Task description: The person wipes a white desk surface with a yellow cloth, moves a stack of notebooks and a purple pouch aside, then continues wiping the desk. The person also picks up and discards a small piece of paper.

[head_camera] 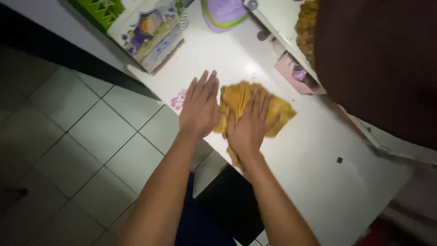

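Pressing flat w/ both hands spread: right hand [249,130] on yellow cloth [277,109], left hand [199,109] beside it on white table [318,155].

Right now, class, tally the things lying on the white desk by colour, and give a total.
Yellow: 1, the crumpled cloth under the right hand, with the left hand flat beside it.
Purple: 1, the cap.
Pink: 1, the small box.
Multicoloured: 1, the picture book.
Total: 4
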